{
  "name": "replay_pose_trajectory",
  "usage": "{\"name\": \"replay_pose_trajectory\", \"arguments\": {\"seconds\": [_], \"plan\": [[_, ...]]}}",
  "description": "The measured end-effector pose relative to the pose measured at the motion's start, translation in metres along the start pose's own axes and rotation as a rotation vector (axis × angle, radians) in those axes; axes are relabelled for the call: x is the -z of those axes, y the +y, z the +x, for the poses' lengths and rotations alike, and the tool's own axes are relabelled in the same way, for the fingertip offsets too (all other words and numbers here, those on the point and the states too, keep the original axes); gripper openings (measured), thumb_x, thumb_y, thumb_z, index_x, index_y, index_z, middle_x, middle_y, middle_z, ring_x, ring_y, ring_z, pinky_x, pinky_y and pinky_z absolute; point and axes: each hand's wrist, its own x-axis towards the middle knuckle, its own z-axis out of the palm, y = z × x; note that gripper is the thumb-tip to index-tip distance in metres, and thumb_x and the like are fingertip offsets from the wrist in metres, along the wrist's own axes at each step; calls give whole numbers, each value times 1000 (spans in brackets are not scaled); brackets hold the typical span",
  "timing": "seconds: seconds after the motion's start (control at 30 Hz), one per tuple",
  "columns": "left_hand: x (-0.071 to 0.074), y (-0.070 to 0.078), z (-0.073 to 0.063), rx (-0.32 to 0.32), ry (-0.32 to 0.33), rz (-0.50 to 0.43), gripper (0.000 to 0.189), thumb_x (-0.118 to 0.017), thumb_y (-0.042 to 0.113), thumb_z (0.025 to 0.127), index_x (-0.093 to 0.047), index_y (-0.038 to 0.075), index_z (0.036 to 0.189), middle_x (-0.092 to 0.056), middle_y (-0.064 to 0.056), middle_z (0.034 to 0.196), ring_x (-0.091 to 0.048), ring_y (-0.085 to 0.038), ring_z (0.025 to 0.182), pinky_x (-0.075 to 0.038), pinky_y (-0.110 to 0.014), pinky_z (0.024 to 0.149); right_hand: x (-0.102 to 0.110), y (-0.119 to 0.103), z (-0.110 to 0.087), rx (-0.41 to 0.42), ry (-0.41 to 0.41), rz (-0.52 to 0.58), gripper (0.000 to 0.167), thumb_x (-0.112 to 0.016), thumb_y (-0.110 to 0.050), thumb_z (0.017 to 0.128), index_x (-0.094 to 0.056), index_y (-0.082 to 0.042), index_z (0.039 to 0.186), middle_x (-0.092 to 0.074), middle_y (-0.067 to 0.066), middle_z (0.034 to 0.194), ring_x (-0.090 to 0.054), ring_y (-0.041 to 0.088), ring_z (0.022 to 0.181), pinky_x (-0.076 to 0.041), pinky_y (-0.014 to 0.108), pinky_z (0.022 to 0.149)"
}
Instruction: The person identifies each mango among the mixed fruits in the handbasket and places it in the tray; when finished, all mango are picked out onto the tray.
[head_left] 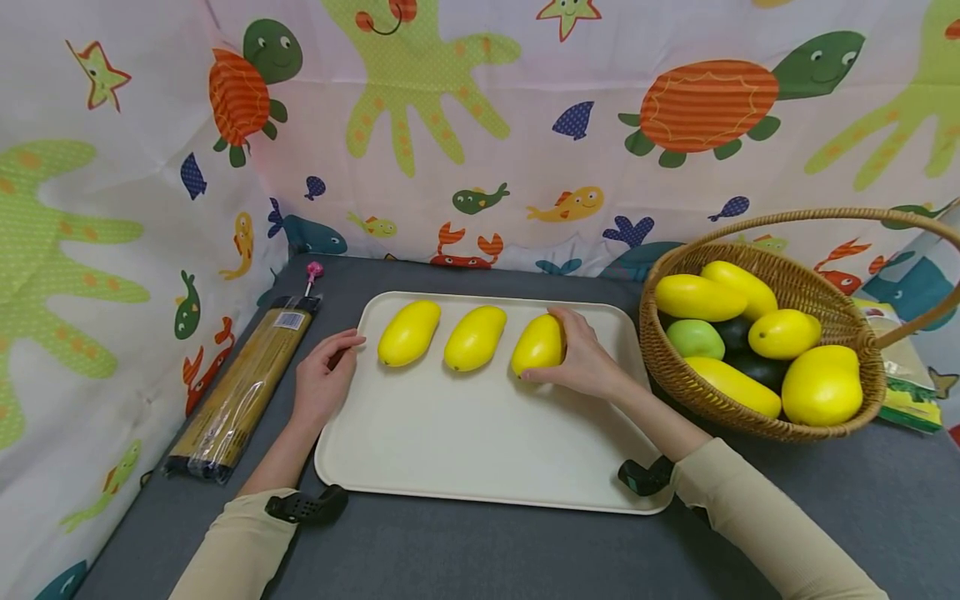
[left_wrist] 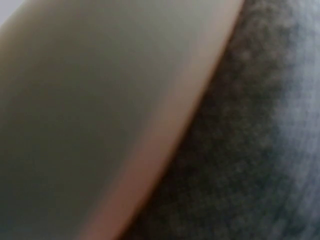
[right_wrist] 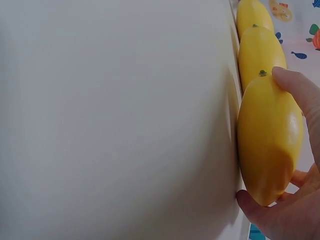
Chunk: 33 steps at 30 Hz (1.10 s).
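Observation:
Three yellow mangoes lie in a row along the far side of a cream tray in the head view: a left mango, a middle mango and a right mango. My right hand grips the right mango, thumb at its near end and fingers round its far end. The right wrist view shows this mango between thumb and fingers, with the others beyond. My left hand rests at the tray's left rim, fingers loosely bent and fingertips touching it. The left wrist view is blurred, showing only the tray edge close up.
Right of the tray stands a wicker basket of yellow fruit, a green apple and dark fruit. Packets lie behind it. At the left are a long clear-wrapped brown package and a pink lollipop. A patterned curtain borders the table.

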Motion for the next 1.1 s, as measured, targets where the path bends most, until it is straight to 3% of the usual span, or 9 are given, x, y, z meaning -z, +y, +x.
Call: {"name": "replay_pose_trajectory", "arguments": {"seconds": [0.8,0.93,1.1], "plan": [[-1,0,0,1,-3,-13,22,-58,10,97,-73,8,113,-62,-2,128,-57,-18,115,-44,-10,82,2,-1,-1,-9,6,-3,109,-84,-49,70,-25,-8,152,-21,16,156,-24,37,137,-25,59,108],[0,0,0,1,-4,-13,22,-58,10,97,-73,8,113,-61,-2,128,-57,-19,115,-43,-10,82,7,-4,-4,-43,35,-14,99,-78,-51,75,-29,-10,151,-21,15,157,-19,36,141,-20,61,110],[0,0,0,2,-8,-17,22,-58,10,97,-72,7,114,-61,-3,129,-57,-20,115,-44,-10,83,19,-11,-15,-28,82,21,79,-74,-41,84,-38,-10,147,-26,14,156,-23,35,141,-30,56,109]]}}
